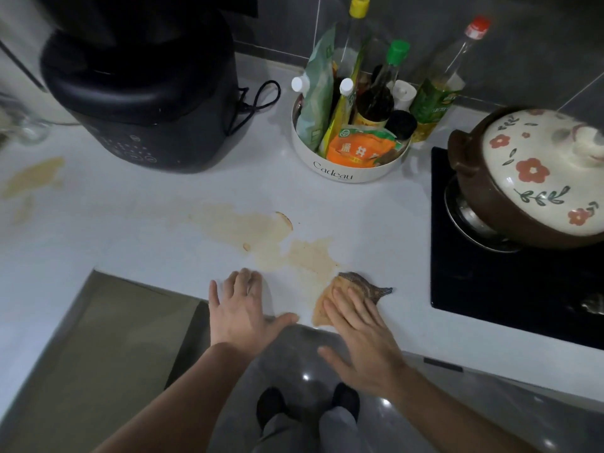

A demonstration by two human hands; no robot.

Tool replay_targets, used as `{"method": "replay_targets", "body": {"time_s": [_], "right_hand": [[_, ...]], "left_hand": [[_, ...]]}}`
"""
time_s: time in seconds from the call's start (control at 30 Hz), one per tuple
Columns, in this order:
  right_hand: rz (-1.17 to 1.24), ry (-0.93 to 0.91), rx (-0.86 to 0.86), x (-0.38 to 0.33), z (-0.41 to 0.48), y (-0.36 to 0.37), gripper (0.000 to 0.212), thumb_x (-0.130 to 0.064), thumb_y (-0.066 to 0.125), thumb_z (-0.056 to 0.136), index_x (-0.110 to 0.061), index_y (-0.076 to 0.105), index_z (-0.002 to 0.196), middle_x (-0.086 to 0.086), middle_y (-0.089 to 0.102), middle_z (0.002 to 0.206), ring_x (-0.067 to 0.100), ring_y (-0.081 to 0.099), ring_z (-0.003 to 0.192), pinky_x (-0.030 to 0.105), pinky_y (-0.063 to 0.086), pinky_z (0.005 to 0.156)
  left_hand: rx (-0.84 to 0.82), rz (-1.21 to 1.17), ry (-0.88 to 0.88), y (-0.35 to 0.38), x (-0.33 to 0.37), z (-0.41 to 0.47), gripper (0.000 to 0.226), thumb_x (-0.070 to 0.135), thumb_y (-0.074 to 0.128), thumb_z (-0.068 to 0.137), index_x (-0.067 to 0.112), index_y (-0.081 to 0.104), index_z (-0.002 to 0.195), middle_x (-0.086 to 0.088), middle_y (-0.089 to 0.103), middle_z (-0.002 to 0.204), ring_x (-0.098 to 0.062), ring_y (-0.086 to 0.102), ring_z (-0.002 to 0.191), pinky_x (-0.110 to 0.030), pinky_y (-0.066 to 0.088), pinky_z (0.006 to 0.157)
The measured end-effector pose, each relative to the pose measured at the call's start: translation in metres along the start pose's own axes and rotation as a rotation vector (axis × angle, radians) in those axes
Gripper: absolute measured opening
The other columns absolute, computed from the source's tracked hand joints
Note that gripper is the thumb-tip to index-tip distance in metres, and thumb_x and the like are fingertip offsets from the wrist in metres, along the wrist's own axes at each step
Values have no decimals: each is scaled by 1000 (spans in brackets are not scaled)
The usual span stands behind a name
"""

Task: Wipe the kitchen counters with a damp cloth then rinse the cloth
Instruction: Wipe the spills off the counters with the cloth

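One white caddy (pixel 309 158) lettered Cadeau, stained counter (pixel 157 204)

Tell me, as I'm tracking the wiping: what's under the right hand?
The right hand presses flat on a cloth, at the near end of a brown stain on the counter. The counter beneath the cloth is covered, so any stain there is hidden.

White counter (pixel 163 207) bears tan stains (pixel 242 227); tan cloth (pixel 322 307), its dark corner seemingly netted; brown pot (pixel 483 204), cream lid (pixel 536 152) with red flowers.
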State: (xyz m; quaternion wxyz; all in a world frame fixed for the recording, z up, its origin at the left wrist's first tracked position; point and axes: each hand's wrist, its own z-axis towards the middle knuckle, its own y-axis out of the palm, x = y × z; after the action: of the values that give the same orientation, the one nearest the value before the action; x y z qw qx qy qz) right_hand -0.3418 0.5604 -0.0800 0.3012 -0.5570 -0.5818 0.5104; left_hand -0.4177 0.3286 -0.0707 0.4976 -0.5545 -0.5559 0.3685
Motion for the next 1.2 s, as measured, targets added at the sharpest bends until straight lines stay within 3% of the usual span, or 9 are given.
{"method": "replay_targets", "body": {"time_s": [0.1,0.23,0.43,0.53,0.63,0.8,1.0,1.1,1.2], "right_hand": [[15,133,52,-20,39,-10,82,-74,15,89,-28,2,155,-4,-14,162,19,-20,148,44,-3,121],[23,277,40,-10,13,-13,90,-81,10,84,-26,4,156,0,-13,162,25,-15,148,48,6,121],[59,169,-39,-43,18,-10,86,-86,12,81,-41,-10,152,1,-25,159,27,-28,144,52,-9,118],[24,285,13,-9,51,-24,83,-81,10,83,-38,-3,153,3,-14,162,30,-14,148,50,-1,120],[12,381,35,14,13,-16,87,-82,6,81,-36,-2,154,4,-11,163,30,-15,148,51,4,120],[78,117,-4,-28,17,-9,87,-86,12,80,-40,2,153,-3,-14,162,25,-21,147,50,-4,118],[-9,338,89,38,12,-19,88,-82,2,80,-34,7,154,2,-5,164,25,-12,149,46,5,121],[27,510,49,52,30,-28,91,-85,-2,75,-38,0,153,3,-12,163,25,-18,148,47,-2,121],[76,381,33,28,85,-40,86,-83,6,79,-38,6,153,2,-11,163,27,-18,148,45,-6,120]], "left_hand": [[14,-17,-11,2,1,0,115,97,32,68,14,42,146,-7,39,153,-30,30,142,-56,11,119],[-15,-19,-15,-2,2,2,113,95,35,67,18,35,149,-4,32,156,-27,22,145,-55,4,120],[1,-30,-12,-1,0,1,117,97,33,66,15,37,149,-6,34,156,-28,23,146,-56,7,121],[-25,-16,-25,-5,4,2,115,96,32,67,17,33,151,-2,30,157,-25,20,147,-55,3,121],[-42,-17,-30,-7,4,2,112,94,35,68,18,32,150,-1,30,156,-25,21,146,-55,4,121],[7,-36,-17,3,0,1,115,97,34,66,15,42,146,-7,39,153,-29,29,143,-57,13,120],[9,-51,-34,2,0,2,114,96,36,65,17,41,147,-5,37,154,-28,27,145,-56,10,120],[2,-70,-40,1,0,2,114,96,36,65,19,37,149,-4,33,157,-27,22,147,-55,8,121],[-28,-50,-54,-3,3,1,114,96,34,66,21,29,152,-2,25,160,-25,14,149,-53,3,122]]}}
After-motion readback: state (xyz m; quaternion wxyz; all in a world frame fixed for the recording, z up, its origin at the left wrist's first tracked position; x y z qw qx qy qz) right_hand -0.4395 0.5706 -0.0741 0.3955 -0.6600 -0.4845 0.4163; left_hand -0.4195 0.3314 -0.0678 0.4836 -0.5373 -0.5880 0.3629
